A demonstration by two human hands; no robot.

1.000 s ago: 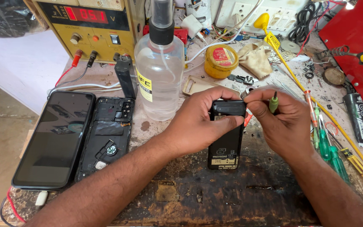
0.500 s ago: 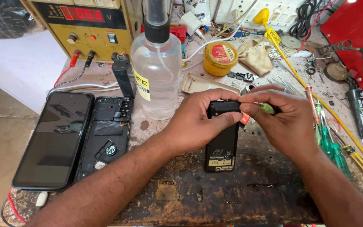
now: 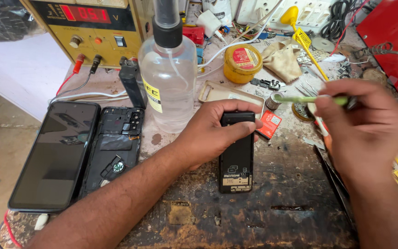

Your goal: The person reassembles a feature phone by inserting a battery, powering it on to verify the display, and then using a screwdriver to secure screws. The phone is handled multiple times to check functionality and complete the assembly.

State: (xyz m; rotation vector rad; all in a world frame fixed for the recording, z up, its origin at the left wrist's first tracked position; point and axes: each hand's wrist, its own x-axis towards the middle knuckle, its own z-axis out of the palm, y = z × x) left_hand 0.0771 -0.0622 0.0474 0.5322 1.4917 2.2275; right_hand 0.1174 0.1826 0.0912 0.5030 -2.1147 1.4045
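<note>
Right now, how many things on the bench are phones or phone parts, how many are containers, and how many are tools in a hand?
Phones or phone parts: 3 (small black phone, black smartphone, opened phone frame)
Containers: 2 (clear bottle, yellow tin)
Tools in hand: 1 (green tool)
Total: 6

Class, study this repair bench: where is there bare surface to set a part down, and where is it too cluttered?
Bare room lies on the dark worn bench in front of the small black phone, between the left hand holding it and the right hand with the green tool. The back, around the yellow tin and spray bottle, is crowded.
</note>
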